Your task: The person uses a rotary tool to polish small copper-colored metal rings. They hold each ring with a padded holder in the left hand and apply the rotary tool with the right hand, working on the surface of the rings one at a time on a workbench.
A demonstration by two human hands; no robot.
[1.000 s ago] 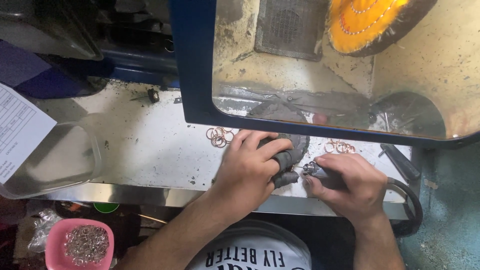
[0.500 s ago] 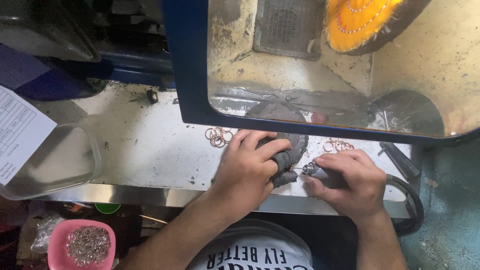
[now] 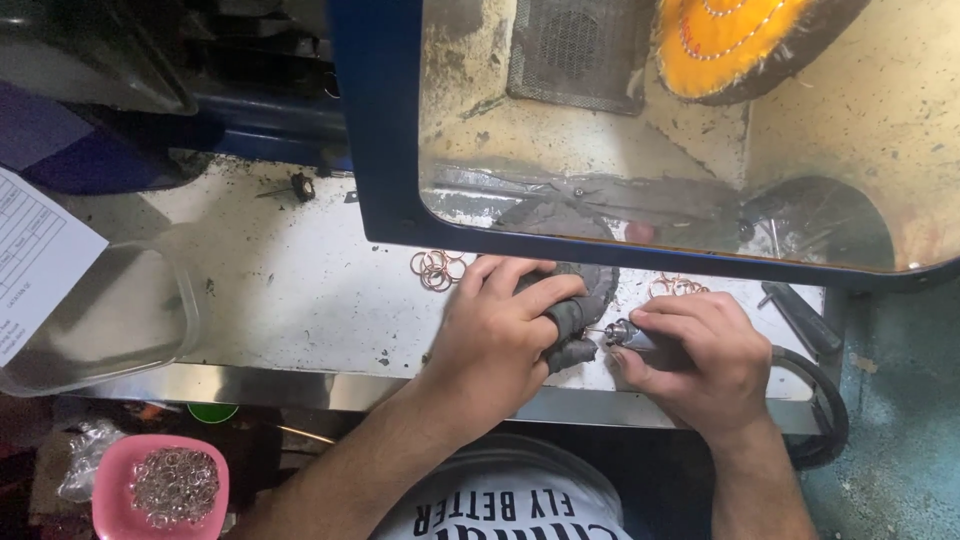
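My left hand (image 3: 495, 335) rests on the white bench (image 3: 290, 290), its fingers wrapped in dark grey finger guards and pinched on something small that I cannot make out. My right hand (image 3: 695, 355) grips a rotary handpiece (image 3: 625, 335) whose thin metal tip points left and meets the left fingertips. A dark round pad (image 3: 595, 285) lies under the left fingers. Loose copper-coloured rings (image 3: 437, 268) lie just beyond the left hand, and more copper rings (image 3: 675, 287) lie beyond the right hand.
A blue-framed polishing hood (image 3: 380, 130) with a clear shield and an orange buffing wheel (image 3: 735, 40) stands behind the hands. A clear plastic tray (image 3: 95, 320) sits at the left with a paper sheet (image 3: 35, 260). A pink bowl of metal rings (image 3: 160, 490) is below the bench. A black hose (image 3: 825, 410) curls at right.
Both hands stay in the same place on the bench, the handpiece tip still at the left fingertips. Only the view has shifted slightly.
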